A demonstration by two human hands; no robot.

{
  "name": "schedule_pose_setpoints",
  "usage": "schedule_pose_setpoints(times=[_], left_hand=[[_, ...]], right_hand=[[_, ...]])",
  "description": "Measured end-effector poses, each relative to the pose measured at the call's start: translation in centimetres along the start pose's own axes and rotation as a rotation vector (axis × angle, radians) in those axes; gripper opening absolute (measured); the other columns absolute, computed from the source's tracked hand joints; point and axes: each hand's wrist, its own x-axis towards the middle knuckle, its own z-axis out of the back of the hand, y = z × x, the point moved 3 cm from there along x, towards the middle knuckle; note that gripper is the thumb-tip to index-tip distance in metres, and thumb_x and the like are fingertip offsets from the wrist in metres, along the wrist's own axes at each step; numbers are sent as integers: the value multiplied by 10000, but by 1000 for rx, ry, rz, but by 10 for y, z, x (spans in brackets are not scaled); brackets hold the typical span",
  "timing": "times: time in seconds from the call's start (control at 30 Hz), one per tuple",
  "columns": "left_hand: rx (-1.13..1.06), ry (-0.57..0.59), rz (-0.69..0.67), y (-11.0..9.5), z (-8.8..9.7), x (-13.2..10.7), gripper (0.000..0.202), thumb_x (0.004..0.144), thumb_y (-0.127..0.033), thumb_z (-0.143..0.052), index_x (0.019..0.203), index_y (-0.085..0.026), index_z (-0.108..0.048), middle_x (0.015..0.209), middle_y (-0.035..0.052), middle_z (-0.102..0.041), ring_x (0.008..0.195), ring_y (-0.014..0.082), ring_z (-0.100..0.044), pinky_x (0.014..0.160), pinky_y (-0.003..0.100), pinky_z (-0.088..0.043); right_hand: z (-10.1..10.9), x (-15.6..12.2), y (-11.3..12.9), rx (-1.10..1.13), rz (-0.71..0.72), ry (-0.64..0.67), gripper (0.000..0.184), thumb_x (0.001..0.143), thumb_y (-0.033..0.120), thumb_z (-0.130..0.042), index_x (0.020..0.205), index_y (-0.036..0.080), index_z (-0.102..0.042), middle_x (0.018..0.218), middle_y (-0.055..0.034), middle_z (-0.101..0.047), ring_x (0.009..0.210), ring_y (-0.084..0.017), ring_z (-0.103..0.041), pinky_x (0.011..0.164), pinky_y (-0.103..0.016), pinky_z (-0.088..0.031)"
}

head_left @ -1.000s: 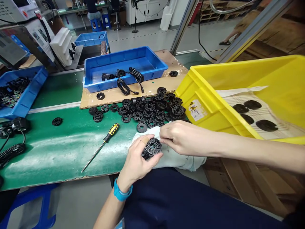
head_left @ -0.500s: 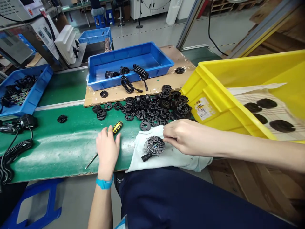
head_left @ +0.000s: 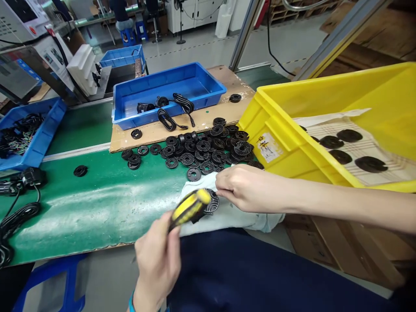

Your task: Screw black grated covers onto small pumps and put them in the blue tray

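Note:
My left hand (head_left: 158, 260) is closed around a screwdriver with a yellow and black handle (head_left: 189, 208), lifted off the belt; hand and handle are blurred by motion. The handle hangs over a round black slotted part (head_left: 212, 203) that lies on a white cloth (head_left: 234, 214) at the belt's near edge. My right hand (head_left: 242, 188) rests on the cloth, its fingertips pinching the right edge of that part. A pile of similar black round parts (head_left: 208, 149) lies just beyond the cloth.
A yellow bin (head_left: 325, 121) with black discs on paper stands at the right. A blue tray (head_left: 169, 93) with black cables sits on cardboard behind the pile. Another blue tray (head_left: 26, 132) of wires and loose cables (head_left: 19, 195) lie at the left on the green belt (head_left: 91, 203).
My left hand let go of the black part, reached left to the screwdriver on the belt, picked it up and brought it back over the part. My right hand stayed on the part.

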Motion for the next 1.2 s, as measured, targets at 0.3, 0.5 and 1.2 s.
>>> schedule_pose_setpoints(times=[0.3, 0.5, 1.2], left_hand=[[-16, 129, -37, -11, 30, 33, 290, 1016, -139, -630, 1303, -108, -648, 893, 51, -789, 577, 81, -655, 616, 194, -507], [135, 81, -46, -17, 15, 32, 264, 1025, -175, -619, 1274, -95, -657, 912, 72, -803, 588, 129, -693, 568, 240, -491], [371, 256, 276, 89, -42, 19, 365, 1049, -366, -520, 1217, -133, -744, 1152, 199, -733, 1054, 321, -674, 843, 425, -508]], right_hand=[[1, 1, 2, 29, 10, -22, 283, 936, 117, -563, 662, 186, -570, 728, -62, -678, 668, -190, -617, 642, -310, -355], [2, 2, 4, 23, 13, -41, 273, 927, 111, -577, 664, 186, -586, 721, -62, -690, 662, -191, -625, 645, -307, -370], [2, 2, 1, 69, 67, -81, 300, 914, 83, -561, 633, 188, -562, 678, -49, -664, 629, -172, -597, 631, -301, -355]])
